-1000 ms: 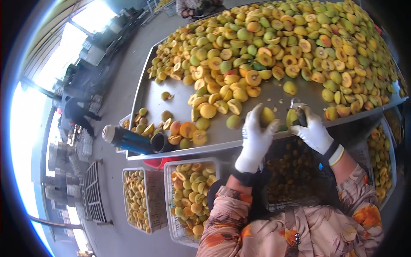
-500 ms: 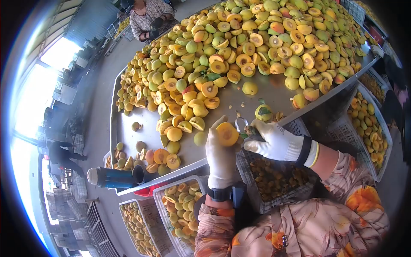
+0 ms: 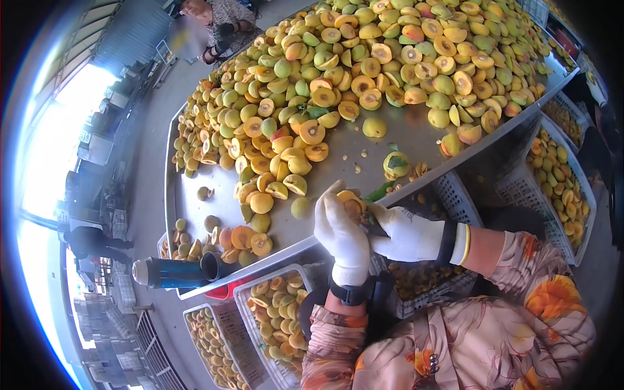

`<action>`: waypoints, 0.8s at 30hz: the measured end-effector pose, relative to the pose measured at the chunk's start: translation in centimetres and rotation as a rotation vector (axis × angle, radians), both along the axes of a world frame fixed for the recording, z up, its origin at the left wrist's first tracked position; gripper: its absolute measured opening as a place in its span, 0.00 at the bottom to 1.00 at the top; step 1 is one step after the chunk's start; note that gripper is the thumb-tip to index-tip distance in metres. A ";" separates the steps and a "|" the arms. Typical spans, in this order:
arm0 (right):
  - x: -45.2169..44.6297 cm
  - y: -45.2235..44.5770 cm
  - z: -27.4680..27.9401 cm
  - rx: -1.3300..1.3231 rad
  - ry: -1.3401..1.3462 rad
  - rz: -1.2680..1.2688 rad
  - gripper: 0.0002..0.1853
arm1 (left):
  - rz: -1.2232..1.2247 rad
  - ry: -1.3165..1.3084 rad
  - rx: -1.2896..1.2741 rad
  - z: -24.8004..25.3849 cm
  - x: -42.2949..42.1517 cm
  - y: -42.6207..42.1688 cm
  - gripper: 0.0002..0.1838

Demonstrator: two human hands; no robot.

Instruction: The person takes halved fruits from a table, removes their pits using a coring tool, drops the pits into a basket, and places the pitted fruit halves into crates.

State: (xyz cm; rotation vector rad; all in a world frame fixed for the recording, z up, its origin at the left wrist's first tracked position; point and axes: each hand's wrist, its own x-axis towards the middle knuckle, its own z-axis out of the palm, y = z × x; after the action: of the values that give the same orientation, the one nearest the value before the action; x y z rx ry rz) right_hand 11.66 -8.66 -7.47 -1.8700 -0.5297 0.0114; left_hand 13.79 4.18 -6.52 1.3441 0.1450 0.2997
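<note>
My left hand (image 3: 342, 234), in a white glove, is closed around a yellow peach half (image 3: 352, 204) whose cut face is partly visible. Pressed close against it, my gloved right hand (image 3: 409, 234) is curled round a small pitting tool; its metal loop showed earlier, but the fingers and fruit hide it now. Both hands meet over the near edge of the metal table (image 3: 354, 153). A green leaf (image 3: 380, 192) lies just beyond the right fingers. Past it is a whole-looking peach (image 3: 396, 165) with a leaf on it.
A big heap of peach halves (image 3: 364, 68) covers the table's far side. A blue flask (image 3: 172, 272) lies at its left edge. Crates of fruit stand below, at left (image 3: 276, 318) and right (image 3: 562, 188). Another person (image 3: 224, 29) is across the table.
The peach half has turned in my left hand, so its cut face shows less. My right hand has moved in against it, and the tool's loop has gone from sight.
</note>
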 end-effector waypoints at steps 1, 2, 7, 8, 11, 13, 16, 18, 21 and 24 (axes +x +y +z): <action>0.0 -0.1 0.0 0.046 -0.019 0.023 0.20 | -0.007 -0.001 0.009 0.0 0.0 0.0 0.25; -0.2 -0.4 0.1 0.044 0.016 0.044 0.20 | -0.016 -0.003 0.019 0.1 -0.1 -0.1 0.25; -0.5 -2.2 0.7 0.025 -0.107 0.103 0.19 | -0.102 0.000 0.054 1.0 -0.4 -1.3 0.26; -0.8 -3.2 1.0 0.040 0.077 0.169 0.18 | -0.138 -0.004 0.071 1.0 -0.5 -1.5 0.26; -1.2 -5.8 4.9 0.154 0.629 0.371 0.12 | -0.273 -0.036 0.009 1.9 -0.9 -2.9 0.26; -1.7 -7.5 4.9 0.325 0.996 0.518 0.08 | -0.391 -0.053 -0.090 2.2 -1.2 -3.9 0.26; -2.2 -9.6 4.0 0.691 1.284 0.746 0.08 | -0.540 -0.002 -0.336 2.3 -1.9 -5.4 0.29; -3.1 -10.4 4.4 0.731 1.274 0.835 0.09 | -0.561 0.120 -0.577 3.5 -3.4 -6.1 0.32; -4.0 -12.0 5.7 0.553 1.133 0.860 0.10 | -0.300 -0.144 0.257 3.0 -5.1 -3.0 0.23; -4.4 -12.9 6.2 -0.428 0.739 0.576 0.15 | -0.148 -0.021 0.625 3.9 -8.5 5.5 0.19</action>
State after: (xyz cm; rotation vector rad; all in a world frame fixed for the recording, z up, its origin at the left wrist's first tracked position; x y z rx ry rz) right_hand 7.25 -21.59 -1.29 -1.8746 -0.5417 1.2268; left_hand 5.27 9.68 -2.65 1.9584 -0.0755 0.2409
